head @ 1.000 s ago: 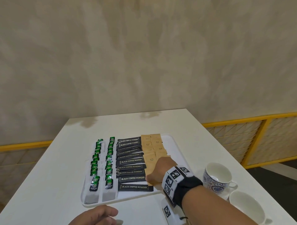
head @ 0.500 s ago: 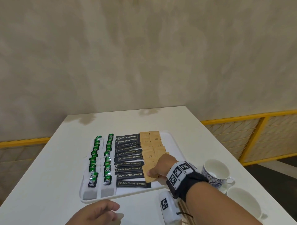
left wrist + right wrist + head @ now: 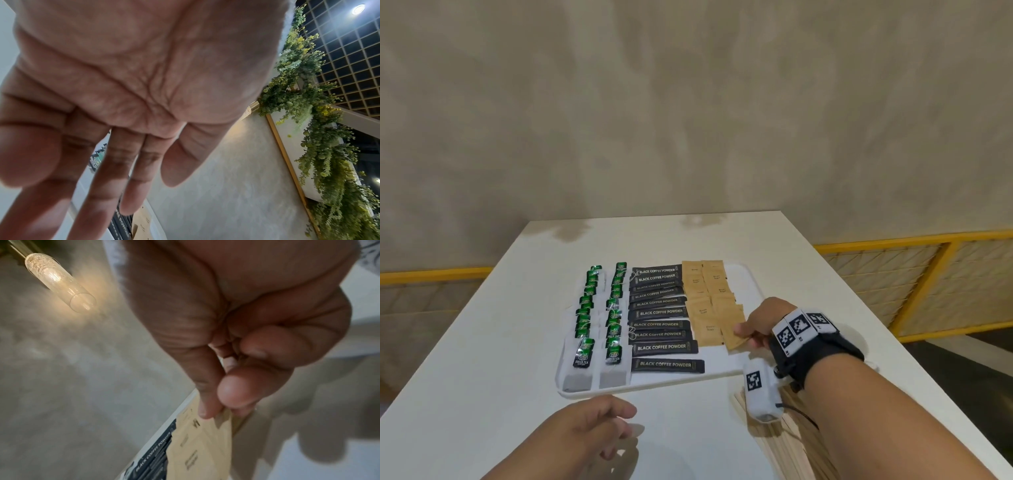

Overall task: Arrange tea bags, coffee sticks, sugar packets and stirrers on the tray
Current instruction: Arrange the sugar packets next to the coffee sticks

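Right hand (image 3: 760, 325) pinching brown sugar packet (image 3: 736, 337) beside "BLACK COFFEE POWDER" sticks (image 3: 659, 313).

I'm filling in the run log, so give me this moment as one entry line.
step: placing sugar packets | right hand: pinches brown sugar packet over tray | left hand: open, on table, holds nothing | stirrers: off tray

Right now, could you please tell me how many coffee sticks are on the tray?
10 coffee sticks, in one overlapping column on the tray, between the tea bags and the sugar packets, running from the far edge to the near one; overlap may hide another.
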### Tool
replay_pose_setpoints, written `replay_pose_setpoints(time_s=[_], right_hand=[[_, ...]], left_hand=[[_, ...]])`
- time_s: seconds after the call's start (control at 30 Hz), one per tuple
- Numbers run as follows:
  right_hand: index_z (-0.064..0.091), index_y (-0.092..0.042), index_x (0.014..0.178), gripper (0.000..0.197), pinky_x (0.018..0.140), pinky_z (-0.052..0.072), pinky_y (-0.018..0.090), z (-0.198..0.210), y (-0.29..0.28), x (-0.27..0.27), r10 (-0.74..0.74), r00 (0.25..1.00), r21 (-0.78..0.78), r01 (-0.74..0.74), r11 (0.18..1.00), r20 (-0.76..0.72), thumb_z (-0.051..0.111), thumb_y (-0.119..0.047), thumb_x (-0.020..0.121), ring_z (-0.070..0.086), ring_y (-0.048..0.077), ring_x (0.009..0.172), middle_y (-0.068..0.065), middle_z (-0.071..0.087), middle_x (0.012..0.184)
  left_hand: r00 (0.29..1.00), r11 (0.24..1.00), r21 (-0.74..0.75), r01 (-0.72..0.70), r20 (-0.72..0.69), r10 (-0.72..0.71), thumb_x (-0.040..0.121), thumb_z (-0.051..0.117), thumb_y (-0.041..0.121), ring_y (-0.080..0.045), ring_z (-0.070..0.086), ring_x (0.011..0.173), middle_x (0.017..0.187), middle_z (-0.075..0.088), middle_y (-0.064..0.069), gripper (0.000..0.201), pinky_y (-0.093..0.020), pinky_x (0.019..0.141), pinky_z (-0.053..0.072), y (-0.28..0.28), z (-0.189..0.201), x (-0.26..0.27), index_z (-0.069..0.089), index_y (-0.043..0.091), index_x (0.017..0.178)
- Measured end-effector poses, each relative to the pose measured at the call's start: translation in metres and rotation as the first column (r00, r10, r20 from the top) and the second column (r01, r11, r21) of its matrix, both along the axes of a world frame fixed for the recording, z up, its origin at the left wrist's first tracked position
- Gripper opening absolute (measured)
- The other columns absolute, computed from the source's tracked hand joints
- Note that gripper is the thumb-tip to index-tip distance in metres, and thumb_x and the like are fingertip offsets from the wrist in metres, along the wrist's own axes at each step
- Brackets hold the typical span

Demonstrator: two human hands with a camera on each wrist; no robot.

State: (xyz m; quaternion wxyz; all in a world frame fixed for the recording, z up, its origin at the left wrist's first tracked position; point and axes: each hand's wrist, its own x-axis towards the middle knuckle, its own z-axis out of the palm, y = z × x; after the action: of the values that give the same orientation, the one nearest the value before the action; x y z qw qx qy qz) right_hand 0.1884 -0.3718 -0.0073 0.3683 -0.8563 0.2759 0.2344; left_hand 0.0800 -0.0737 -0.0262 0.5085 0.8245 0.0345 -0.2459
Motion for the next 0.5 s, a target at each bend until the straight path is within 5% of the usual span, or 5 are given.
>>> replay_pose_setpoints(time_s=[0.1,0.17,0.27,0.37,0.5], right_hand=[[0.065,-0.004,0.083,0.015,0.047,0.049,0.023,-0.009,0.003,0.000,-0.089,0.996,0.058,0.089,0.994,0.000,0.074,-0.016,0.085,0.053,0.014,0.043,0.004,0.066,0.056],[0.064,-0.004,0.079,0.015,0.064,0.059,0.032,-0.015,0.005,0.002,-0.128,0.992,0.081,0.126,0.989,0.014,0.072,-0.014,0.086,0.058,0.019,0.053,0.007,0.067,0.062],[0.057,-0.010,0.072,0.033,0.088,0.054,0.034,-0.020,0.007,0.007,0.071,0.997,-0.193,-0.077,0.978,-0.039,0.067,-0.037,0.088,0.066,0.023,0.081,0.004,0.067,0.075],[0.051,-0.012,0.080,0.040,0.088,0.047,0.030,-0.018,0.011,0.008,0.231,0.970,-0.454,-0.239,0.858,-0.075,0.060,-0.050,0.089,0.063,0.023,0.107,0.004,0.061,0.091],[0.045,-0.014,0.070,0.038,0.077,0.048,0.026,-0.018,0.013,0.009,0.229,0.973,-0.456,-0.202,0.867,0.005,0.066,-0.042,0.086,0.062,0.020,0.088,-0.001,0.054,0.075]], left_hand=[[0.999,0.999,0.015,0.039,0.012,-0.039,0.094,0.055,0.022,0.008,0.065,0.072,0.091,0.074,-0.002,0.015,-0.016,0.064,0.044,0.002,-0.003,0.000,0.069,0.027,0.100],[0.999,0.999,0.027,0.035,0.015,-0.035,0.094,0.055,0.022,0.007,0.065,0.072,0.091,0.075,-0.001,0.015,-0.017,0.065,0.044,0.003,-0.002,0.001,0.068,0.027,0.100],[1.000,0.999,0.045,0.024,0.004,-0.024,0.095,0.055,0.022,0.006,0.066,0.070,0.089,0.075,0.005,0.016,-0.016,0.065,0.045,0.004,0.000,0.002,0.068,0.026,0.101],[1.000,0.999,0.044,0.018,-0.005,-0.018,0.094,0.055,0.020,0.005,0.065,0.068,0.087,0.075,0.010,0.016,-0.012,0.061,0.044,0.005,-0.002,0.003,0.068,0.025,0.100],[0.999,0.997,0.070,0.041,-0.015,-0.040,0.095,0.054,0.021,0.006,0.065,0.069,0.087,0.075,0.010,0.017,-0.011,0.061,0.044,0.003,-0.002,0.004,0.069,0.027,0.100]])
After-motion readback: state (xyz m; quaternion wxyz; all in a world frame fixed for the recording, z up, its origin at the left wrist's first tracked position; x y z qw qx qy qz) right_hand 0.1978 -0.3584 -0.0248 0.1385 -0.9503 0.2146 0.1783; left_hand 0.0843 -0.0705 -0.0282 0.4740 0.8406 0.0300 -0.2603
